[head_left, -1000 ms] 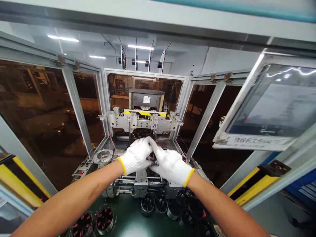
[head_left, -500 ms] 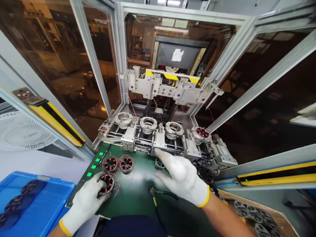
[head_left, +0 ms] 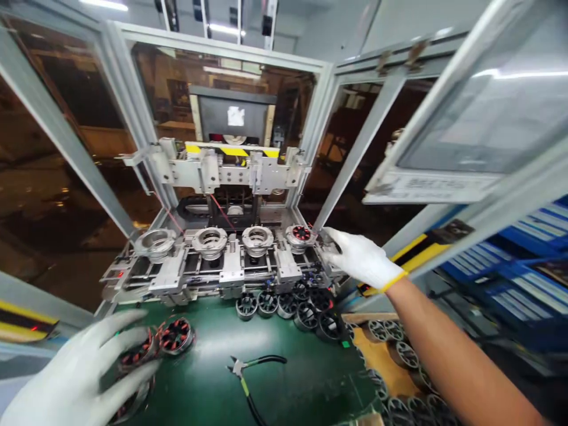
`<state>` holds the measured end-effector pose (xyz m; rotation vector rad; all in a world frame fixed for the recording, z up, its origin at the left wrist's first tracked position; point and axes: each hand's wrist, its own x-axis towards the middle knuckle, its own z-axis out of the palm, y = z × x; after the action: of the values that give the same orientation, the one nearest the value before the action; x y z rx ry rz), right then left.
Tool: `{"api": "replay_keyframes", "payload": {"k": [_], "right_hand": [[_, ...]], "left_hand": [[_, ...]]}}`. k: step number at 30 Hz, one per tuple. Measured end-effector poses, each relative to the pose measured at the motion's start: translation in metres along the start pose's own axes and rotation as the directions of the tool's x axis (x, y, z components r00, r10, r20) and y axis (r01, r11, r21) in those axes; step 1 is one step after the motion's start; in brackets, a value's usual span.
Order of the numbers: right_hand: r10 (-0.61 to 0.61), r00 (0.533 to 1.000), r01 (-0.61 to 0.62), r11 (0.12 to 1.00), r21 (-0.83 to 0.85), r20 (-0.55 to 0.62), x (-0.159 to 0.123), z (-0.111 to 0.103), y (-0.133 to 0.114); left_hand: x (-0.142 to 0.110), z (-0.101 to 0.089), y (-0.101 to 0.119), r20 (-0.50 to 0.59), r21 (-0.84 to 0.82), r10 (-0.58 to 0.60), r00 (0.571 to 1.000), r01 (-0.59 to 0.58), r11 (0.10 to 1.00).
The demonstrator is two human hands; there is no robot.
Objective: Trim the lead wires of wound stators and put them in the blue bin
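Although the aluminium-framed machine enclosure (head_left: 222, 45) stands with its glass doors swung open, only one of its four stations shows a load: along the slide bed at about 12 o'clock, the rightmost fixture (head_left: 301, 242) carries a wound stator with red coils (head_left: 301, 233), while the other three fixtures (head_left: 209, 242) hold bare metal rings with nothing visibly seated in them. On the green work surface (head_left: 266, 384) below, a row of dark slotted cores (head_left: 288, 306) sits at 12 o'clock, side-cutting pliers (head_left: 242, 370) lie at 6, and further wound stators (head_left: 176, 335) remain at 8. The hands are well apart, neither clamped on anything visible: the right hand (head_left: 361, 260), fingers extended, is just beside the loaded fixture at 2 o'clock, and the left hand (head_left: 75, 373), blurred and splayed, is over those stators.
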<state>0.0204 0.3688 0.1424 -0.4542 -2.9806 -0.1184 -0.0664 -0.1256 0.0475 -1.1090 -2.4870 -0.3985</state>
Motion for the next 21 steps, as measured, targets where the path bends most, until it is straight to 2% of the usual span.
{"api": "replay_keyframes", "payload": {"k": [1,2,4,5,7,8,9,10,12,15,18,21], "right_hand": [[0.028,0.998,-0.029,1.000,0.001,0.048,0.009,-0.001,0.012],[0.045,0.995,-0.045,0.999,0.003,0.084,0.018,0.000,0.022],[0.037,0.989,-0.041,0.999,0.024,0.140,0.036,0.003,0.031],[0.008,0.987,-0.017,0.998,0.052,0.160,0.043,0.005,0.031],[-0.072,0.984,0.050,0.990,0.132,0.165,0.055,0.008,0.027],[-0.106,0.983,0.081,0.983,0.166,0.149,0.059,0.010,0.024],[-0.123,0.984,0.098,0.977,0.188,0.126,0.062,0.011,0.020],[-0.128,0.986,0.105,0.974,0.201,0.107,0.065,0.012,0.018],[-0.123,0.988,0.101,0.972,0.212,0.092,0.069,0.016,0.014],[-0.110,0.985,0.079,0.973,0.217,0.131,0.075,0.024,0.014],[-0.101,0.978,0.069,0.982,0.174,0.183,0.083,0.036,0.012],[-0.125,0.971,0.104,0.988,0.111,0.203,0.086,0.050,0.004]], "left_hand": [[0.037,-0.009,0.016,0.001,0.032,0.148,0.989,-0.148,0.989],[0.076,-0.013,0.034,-0.041,0.064,0.288,0.957,-0.285,0.956],[0.155,-0.007,0.075,0.011,0.097,0.434,0.901,-0.433,0.896],[0.192,0.003,0.095,0.084,0.092,0.492,0.867,-0.498,0.862],[0.257,0.033,0.131,0.170,0.089,0.515,0.840,-0.534,0.841],[0.284,0.051,0.146,0.236,0.088,0.485,0.842,-0.516,0.852],[0.306,0.069,0.159,0.328,0.083,0.449,0.831,-0.499,0.862],[0.323,0.086,0.170,0.361,0.079,0.440,0.822,-0.497,0.864],[0.346,0.114,0.187,0.407,0.071,0.429,0.807,-0.496,0.866],[0.358,0.140,0.201,0.473,0.064,0.418,0.775,-0.504,0.861],[0.357,0.151,0.203,0.520,0.072,0.400,0.755,-0.505,0.860],[0.354,0.156,0.199,0.521,0.087,0.385,0.761,-0.497,0.864]]}}
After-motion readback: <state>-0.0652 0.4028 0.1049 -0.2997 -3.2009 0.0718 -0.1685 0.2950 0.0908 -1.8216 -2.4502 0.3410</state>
